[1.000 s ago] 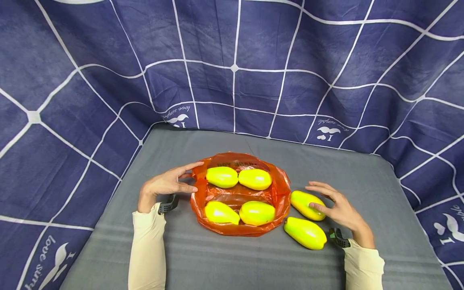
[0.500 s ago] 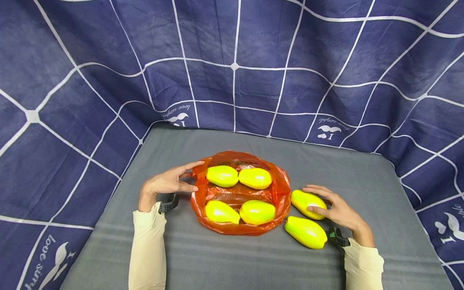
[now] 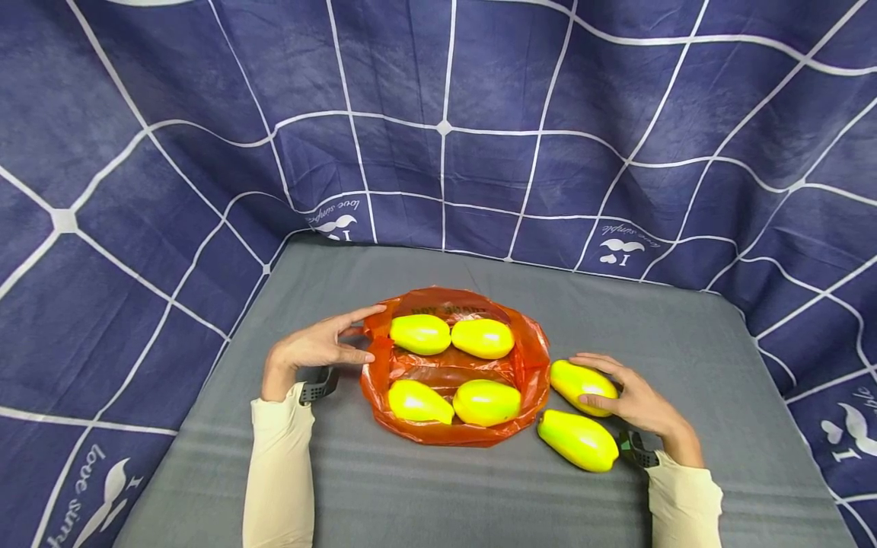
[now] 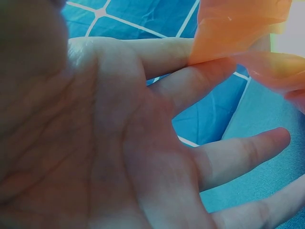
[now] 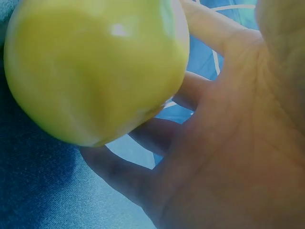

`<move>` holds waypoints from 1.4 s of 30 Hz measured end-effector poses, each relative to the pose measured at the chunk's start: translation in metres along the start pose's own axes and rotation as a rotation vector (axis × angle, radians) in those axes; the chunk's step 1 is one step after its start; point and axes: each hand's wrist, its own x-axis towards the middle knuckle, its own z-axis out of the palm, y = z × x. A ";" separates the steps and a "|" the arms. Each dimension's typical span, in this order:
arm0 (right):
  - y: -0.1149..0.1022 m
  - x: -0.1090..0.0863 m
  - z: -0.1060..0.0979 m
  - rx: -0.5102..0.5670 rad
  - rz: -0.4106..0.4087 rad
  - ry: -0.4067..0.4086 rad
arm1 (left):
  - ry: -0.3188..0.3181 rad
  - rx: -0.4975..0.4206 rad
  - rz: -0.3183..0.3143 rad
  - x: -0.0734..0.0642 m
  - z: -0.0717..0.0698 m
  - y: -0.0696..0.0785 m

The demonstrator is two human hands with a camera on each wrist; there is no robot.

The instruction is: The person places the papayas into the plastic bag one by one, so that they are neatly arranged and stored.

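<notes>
An orange-red plastic bag lies with its mouth wide in the head view. Inside are two yellow-green papayas at the back, one of them this papaya, and two in front. My left hand touches the bag's left rim with spread, fairly straight fingers; in the left wrist view the plastic covers some fingertips. Right of the bag, my right hand grips a papaya, thumb on the near side and fingers beyond. In the right wrist view its fingers curve behind this papaya.
Another loose papaya lies just in front of the gripped one, near the right wrist. A grey cloth covers the table. Blue curtains with white grid lines stand behind and on both sides.
My right hand has moved slightly left and down over the upper loose papaya, and its fingers and thumb have come round it. The left hand and bag look unchanged.
</notes>
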 end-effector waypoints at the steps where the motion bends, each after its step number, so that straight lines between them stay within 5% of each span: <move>1: 0.000 0.000 0.001 0.004 0.003 -0.001 | -0.001 -0.002 -0.001 0.000 0.000 0.000; 42: 0.000 0.002 0.007 0.017 0.002 -0.034 | 0.002 -0.005 0.003 -0.003 -0.001 0.001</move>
